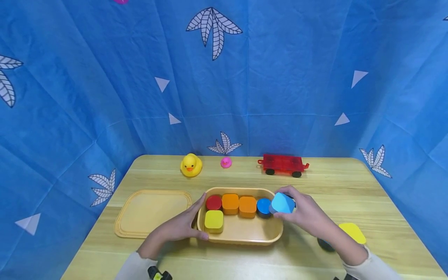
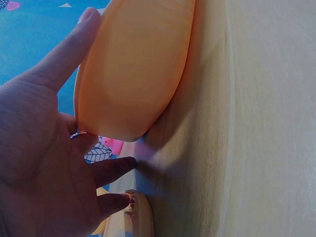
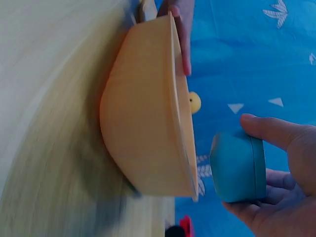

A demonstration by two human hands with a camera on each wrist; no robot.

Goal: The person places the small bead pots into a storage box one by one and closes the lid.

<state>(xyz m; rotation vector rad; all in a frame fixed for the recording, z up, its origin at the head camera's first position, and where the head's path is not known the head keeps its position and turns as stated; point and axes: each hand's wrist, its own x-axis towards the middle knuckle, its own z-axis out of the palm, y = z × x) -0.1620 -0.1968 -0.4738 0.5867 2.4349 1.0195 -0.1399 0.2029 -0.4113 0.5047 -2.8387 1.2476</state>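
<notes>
A tan oval-ended box (image 1: 245,240) sits open in the middle of the table, holding a red round piece (image 1: 214,202), two orange blocks (image 1: 230,203), a yellow block (image 1: 214,221) and a blue round piece (image 1: 263,207). My left hand (image 1: 182,223) grips the box's left end, thumb at the front and index finger toward the back, the other fingers spread. Between thumb and fingers, my right hand (image 1: 306,210) holds a light-blue rounded block (image 1: 282,203) over the box's right end. In the right wrist view, the blue block (image 3: 237,167) is raised beside the rim.
Left of the box lies a flat tan lid (image 1: 154,214). Behind stand a yellow duck (image 1: 191,165), a small pink duck (image 1: 226,162) and a red toy wagon (image 1: 282,163). By my right forearm are another yellow block (image 1: 352,232) and a dark round piece (image 1: 325,245).
</notes>
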